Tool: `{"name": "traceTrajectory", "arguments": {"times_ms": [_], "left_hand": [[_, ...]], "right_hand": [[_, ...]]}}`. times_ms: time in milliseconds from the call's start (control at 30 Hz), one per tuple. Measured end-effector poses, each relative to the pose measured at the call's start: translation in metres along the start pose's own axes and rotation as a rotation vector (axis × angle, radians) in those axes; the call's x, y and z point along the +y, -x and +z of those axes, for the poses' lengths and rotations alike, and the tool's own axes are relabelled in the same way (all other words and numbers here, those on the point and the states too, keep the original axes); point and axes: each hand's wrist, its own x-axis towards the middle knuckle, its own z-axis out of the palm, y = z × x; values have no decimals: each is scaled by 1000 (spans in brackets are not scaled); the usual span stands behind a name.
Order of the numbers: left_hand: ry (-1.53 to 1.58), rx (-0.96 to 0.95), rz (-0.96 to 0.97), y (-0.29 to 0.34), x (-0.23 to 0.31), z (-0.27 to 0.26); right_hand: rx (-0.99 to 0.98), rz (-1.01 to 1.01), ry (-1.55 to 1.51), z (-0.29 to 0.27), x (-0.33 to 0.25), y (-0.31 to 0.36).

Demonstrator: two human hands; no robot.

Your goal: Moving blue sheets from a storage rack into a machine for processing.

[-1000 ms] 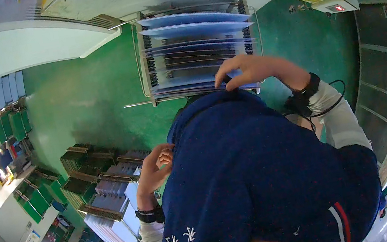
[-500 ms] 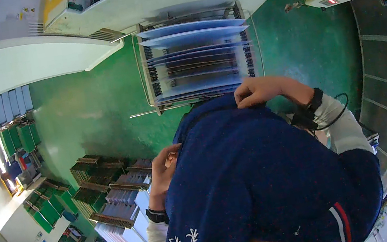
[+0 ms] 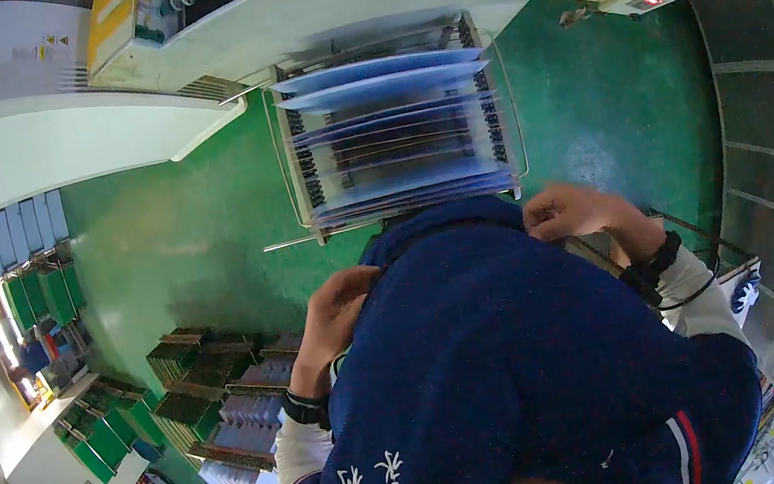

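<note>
A dark blue jacket (image 3: 514,343) with white sleeves and a red and white stripe covers my front. At its left edge, my left hand (image 3: 333,316) is closed on the cloth, its fingertips partly hidden. My right hand (image 3: 577,212) pinches the jacket by its lower right edge, fingers curled in. Dark bands circle both wrists, and a black cable loops by the right one. Just beyond the hem stands a rack (image 3: 297,170) with several thin bluish panels (image 3: 383,89) set upright in its slots.
A long white machine (image 3: 369,1) with coils on top runs behind the rack. To the left, slotted racks (image 3: 215,371) hold green and white boards. A grey framed partition (image 3: 760,102) stands at the right. Green floor (image 3: 170,215) lies between them.
My right hand has shifted right and slightly nearer along the jacket. My left hand has moved farther up its left edge. The view has tilted slightly.
</note>
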Motion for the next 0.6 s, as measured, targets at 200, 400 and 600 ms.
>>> {"name": "traceTrajectory", "arguments": {"times_ms": [200,400,600], "left_hand": [[6,-77,-3,-25,18,3],[-1,-153,19,-50,20,2],[-110,-223,12,-57,33,-5]], "right_hand": [[23,25,-5,4,29,20],[-30,131,-122,8,36,35],[-98,-16,125,-11,36,21]]}}
